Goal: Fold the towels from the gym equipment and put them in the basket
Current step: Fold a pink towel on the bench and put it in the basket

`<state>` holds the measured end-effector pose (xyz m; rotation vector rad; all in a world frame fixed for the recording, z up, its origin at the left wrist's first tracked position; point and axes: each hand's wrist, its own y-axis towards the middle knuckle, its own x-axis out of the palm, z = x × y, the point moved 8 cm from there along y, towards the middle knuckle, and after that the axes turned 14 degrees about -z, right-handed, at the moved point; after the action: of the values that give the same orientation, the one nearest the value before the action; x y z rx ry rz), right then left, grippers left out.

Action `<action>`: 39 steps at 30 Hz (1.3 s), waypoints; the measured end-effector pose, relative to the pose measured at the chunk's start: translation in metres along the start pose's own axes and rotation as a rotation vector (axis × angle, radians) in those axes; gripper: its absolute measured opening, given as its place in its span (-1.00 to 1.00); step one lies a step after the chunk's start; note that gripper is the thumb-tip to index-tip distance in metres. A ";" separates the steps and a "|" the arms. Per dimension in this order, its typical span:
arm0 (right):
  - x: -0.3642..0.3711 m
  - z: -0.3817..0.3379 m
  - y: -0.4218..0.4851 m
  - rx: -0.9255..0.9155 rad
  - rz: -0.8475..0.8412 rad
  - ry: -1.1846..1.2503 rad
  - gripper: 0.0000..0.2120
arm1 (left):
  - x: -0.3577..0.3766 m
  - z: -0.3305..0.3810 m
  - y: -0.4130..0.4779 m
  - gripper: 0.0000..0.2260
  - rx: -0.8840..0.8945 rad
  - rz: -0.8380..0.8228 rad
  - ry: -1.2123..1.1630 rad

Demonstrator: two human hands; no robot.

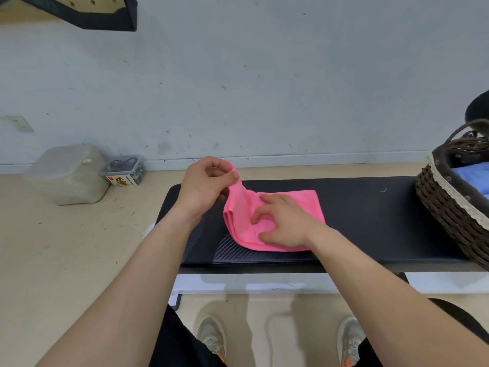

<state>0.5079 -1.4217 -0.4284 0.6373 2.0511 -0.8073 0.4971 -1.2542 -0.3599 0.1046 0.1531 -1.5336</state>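
While the left hand (209, 184) pinches a corner of the pink towel (304, 205) between thumb and forefinger and holds it up off the worktop (370, 221), the right hand (280, 223) lies on the cloth. Its fingers are spread and slightly bent, pressing the towel flat and gripping nothing. Towel sits mid-worktop, apparently doubled once, going by the layered left edge. The raised corner looks ready to go over for another fold.

Basket (444, 207) stands at the worktop's right end, well apart from the towel. A blue cloth (473, 176) lies inside, so probably one towel is done.

Judged progress: partway through this towel. Left to do: finish the fold, then move it to the basket. Can't tell if more towels wait out of view.

Pose: both forearms reach forward and down from a person standing at the near edge. Left wrist is raised, fingers curled in. Right wrist is low, palm down.

A plastic tub (68, 173) sits on the floor by the wall, far left.
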 end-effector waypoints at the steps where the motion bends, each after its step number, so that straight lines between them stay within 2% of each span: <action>1: -0.001 -0.001 -0.001 -0.010 0.006 0.006 -0.64 | 0.003 0.004 0.001 -0.89 0.015 0.004 -0.002; 6: -0.029 0.021 -0.025 -0.003 0.190 0.118 -0.73 | 0.026 0.014 0.009 -0.91 0.037 -0.008 0.036; 11: -0.041 0.072 -0.059 0.183 0.298 0.071 -0.71 | 0.066 0.014 0.023 -0.91 0.074 -0.012 0.331; 14: -0.038 0.092 -0.072 0.305 0.296 0.069 -0.59 | 0.098 0.013 0.028 -0.89 0.112 -0.062 0.533; 18: -0.019 0.103 -0.078 0.405 0.201 0.060 -0.48 | 0.138 0.007 0.031 -0.85 0.109 -0.132 0.691; 26: -0.012 0.109 -0.082 0.407 0.200 0.058 -0.53 | 0.182 -0.010 0.031 -0.85 0.066 -0.228 0.918; 31: -0.012 0.110 -0.082 0.397 0.197 0.065 -0.55 | 0.188 -0.004 0.029 -0.82 0.095 -0.242 0.922; 35: -0.016 0.110 -0.085 0.382 0.194 0.130 -0.66 | 0.188 -0.012 0.032 -0.82 0.063 -0.312 0.897; 37: -0.026 0.111 -0.090 0.398 0.310 0.183 -0.66 | 0.177 -0.006 0.033 -0.81 0.072 -0.314 0.765; 39: -0.041 0.103 -0.096 0.368 0.487 0.180 -0.68 | 0.155 0.005 0.030 -0.85 0.113 -0.237 0.702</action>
<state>0.5174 -1.5671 -0.4110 1.3954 1.7927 -0.8580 0.5323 -1.4066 -0.3815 0.7379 0.6529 -1.6860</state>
